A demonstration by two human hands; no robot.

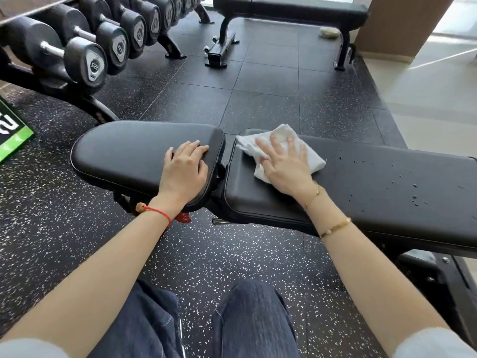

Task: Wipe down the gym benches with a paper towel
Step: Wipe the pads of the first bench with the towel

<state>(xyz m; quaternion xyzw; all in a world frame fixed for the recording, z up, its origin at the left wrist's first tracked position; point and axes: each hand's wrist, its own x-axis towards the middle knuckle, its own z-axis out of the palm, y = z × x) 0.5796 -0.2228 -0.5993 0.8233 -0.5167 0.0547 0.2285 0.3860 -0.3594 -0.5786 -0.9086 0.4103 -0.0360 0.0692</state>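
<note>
A black padded gym bench lies across the view in two parts: a seat pad [124,151] on the left and a long back pad [374,192] on the right. My left hand [184,171] rests palm down on the right end of the seat pad, fingers curled over its edge. My right hand [284,164] presses flat, fingers spread, on a crumpled white paper towel [309,156] at the left end of the back pad. Water droplets [413,189] speckle the back pad further right.
A rack of black dumbbells [85,52] runs along the upper left. A second flat bench [291,11] stands at the back, with a small pale wad [329,32] on the floor beneath it. A green and black sign [13,133] lies at the left. My knees [253,319] are below.
</note>
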